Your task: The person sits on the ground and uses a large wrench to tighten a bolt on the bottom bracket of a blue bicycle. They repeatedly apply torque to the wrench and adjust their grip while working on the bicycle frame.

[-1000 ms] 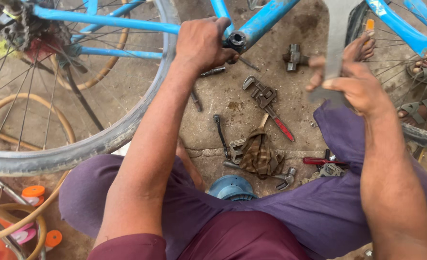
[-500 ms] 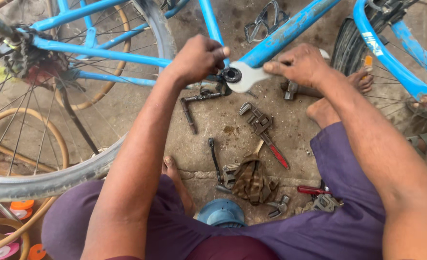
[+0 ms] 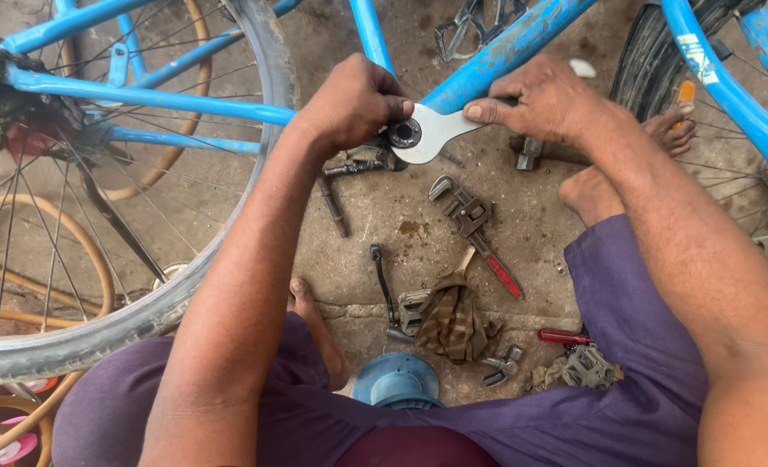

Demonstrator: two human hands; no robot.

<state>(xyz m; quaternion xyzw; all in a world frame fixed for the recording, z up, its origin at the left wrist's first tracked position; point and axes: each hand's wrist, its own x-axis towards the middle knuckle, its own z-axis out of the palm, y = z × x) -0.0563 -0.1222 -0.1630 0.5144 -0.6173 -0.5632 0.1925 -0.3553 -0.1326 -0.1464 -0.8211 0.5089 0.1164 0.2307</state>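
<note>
Hands meet at the bottom bracket of an upturned blue steel bicycle frame (image 3: 505, 52), seen from the head camera looking straight down. The left hand (image 3: 353, 104) is curled into a closed grip right at the bracket, fingers wrapped around the frame junction and touching the round end of a flat, pale metal bicycle spanner (image 3: 427, 134). The right hand (image 3: 539, 99) closes on the spanner's other end, thumb pressed along its edge and fingers folded over the handle. The spanner's ring sits around a dark, round bracket nut (image 3: 404, 134), lying roughly level between the two hands.

Below them, on the stained concrete floor (image 3: 375, 225), lies a scatter of tools: a grey pipe wrench with a red handle (image 3: 475, 229), a slim dark crank arm (image 3: 382, 290), a crumpled brown checked rag (image 3: 453, 324) partly over a wooden-handled tool, and a small red-handled tool (image 3: 561, 335). A blue round plastic cap (image 3: 397, 380) rests just before the person's purple trousers (image 3: 635, 346). To the left, the spoked rear wheel with its grey tyre (image 3: 167, 294) arcs across the view, beside the left forearm.
</note>
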